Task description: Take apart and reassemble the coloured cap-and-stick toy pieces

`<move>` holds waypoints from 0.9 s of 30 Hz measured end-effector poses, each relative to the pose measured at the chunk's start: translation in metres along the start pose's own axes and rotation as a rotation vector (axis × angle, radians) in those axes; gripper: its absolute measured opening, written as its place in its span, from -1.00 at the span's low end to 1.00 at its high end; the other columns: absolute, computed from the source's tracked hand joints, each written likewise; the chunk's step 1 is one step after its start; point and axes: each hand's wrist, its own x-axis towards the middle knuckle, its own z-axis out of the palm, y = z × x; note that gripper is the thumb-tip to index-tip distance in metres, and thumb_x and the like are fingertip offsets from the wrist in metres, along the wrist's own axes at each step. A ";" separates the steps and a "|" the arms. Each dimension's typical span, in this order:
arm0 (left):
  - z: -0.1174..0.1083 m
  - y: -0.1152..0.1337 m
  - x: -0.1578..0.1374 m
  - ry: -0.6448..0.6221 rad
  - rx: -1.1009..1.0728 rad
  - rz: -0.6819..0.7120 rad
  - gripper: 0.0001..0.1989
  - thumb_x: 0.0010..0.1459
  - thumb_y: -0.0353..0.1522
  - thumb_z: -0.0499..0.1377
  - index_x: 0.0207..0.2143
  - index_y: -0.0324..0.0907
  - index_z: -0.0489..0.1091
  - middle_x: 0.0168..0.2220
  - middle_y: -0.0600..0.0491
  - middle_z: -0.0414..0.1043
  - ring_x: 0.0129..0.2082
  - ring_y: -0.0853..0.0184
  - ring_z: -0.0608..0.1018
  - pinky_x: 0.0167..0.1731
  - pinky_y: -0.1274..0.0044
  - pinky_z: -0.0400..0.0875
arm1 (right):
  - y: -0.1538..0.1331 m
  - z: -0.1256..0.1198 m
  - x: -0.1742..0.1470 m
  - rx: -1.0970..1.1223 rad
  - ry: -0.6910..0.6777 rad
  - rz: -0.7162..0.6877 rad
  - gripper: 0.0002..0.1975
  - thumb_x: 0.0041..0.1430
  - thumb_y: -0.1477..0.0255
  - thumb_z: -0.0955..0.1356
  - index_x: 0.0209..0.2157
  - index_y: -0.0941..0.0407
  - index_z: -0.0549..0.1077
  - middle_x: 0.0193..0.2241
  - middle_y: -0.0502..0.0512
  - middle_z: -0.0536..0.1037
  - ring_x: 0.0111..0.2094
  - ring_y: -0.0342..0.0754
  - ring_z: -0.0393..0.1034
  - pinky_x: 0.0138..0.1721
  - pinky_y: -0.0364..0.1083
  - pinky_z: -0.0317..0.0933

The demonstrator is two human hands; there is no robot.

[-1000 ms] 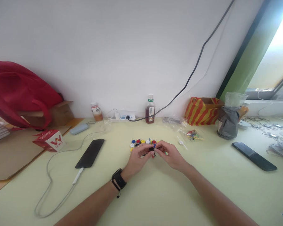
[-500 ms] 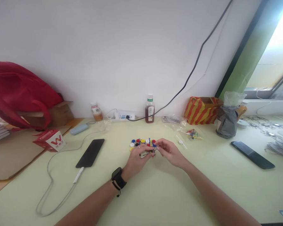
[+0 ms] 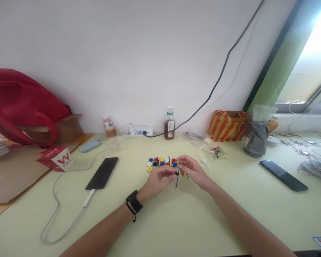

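Both hands meet at the middle of the table. My left hand [image 3: 156,181], with a watch on its wrist, pinches a small black part at the middle of a thin black stick [image 3: 177,182]. My right hand [image 3: 194,171] has its fingertips closed at the stick's upper end. The stick hangs nearly upright, with a small pointed tip at the bottom. Just behind the hands lie several small round pieces [image 3: 149,169] in yellow, white, blue, red and black, with thin coloured sticks among them. Some yellow and blue sticks [image 3: 186,175] show below my right hand.
A phone [image 3: 102,173] on a charging cable lies left; another phone [image 3: 283,175] lies right. Along the wall stand a dark drink bottle [image 3: 169,125], a power strip [image 3: 139,132] and a striped bag [image 3: 227,125]. A small plastic bag of coloured parts [image 3: 218,152] lies right of my hands.
The black stick has turned from nearly level to nearly upright, its lower end now below the fingers. My right hand has shifted slightly up, and yellow and blue sticks now show beneath it.
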 end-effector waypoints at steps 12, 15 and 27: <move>-0.009 -0.007 0.008 0.187 -0.112 -0.103 -0.68 0.08 -0.27 0.43 -0.14 -0.22 0.58 -0.11 -0.11 0.61 -0.11 0.20 0.63 -0.01 0.36 0.55 | 0.009 -0.004 -0.003 -0.348 0.084 -0.230 -0.53 0.40 0.23 0.25 0.29 -0.03 0.26 -0.30 0.03 0.42 -0.42 -0.11 0.28 -0.39 -0.10 0.25; -0.011 -0.008 0.008 0.190 -0.115 -0.101 -0.67 0.07 -0.28 0.44 -0.13 -0.22 0.58 -0.09 -0.11 0.61 -0.09 0.20 0.63 0.01 0.36 0.55 | 0.013 -0.001 -0.004 -0.345 0.080 -0.222 -0.37 0.39 0.24 0.26 0.41 -0.07 0.01 -0.25 0.02 0.41 -0.44 -0.12 0.26 -0.39 -0.10 0.26; -0.011 -0.004 0.009 0.224 -0.129 -0.104 -0.68 0.03 -0.27 0.45 -0.17 -0.22 0.59 -0.13 -0.10 0.63 -0.12 0.20 0.64 0.01 0.35 0.56 | 0.012 -0.001 0.000 -0.294 0.067 -0.158 -0.44 0.42 0.06 0.18 -0.60 0.08 0.19 -0.59 -0.04 0.21 -0.51 -0.12 0.12 -0.39 -0.09 0.14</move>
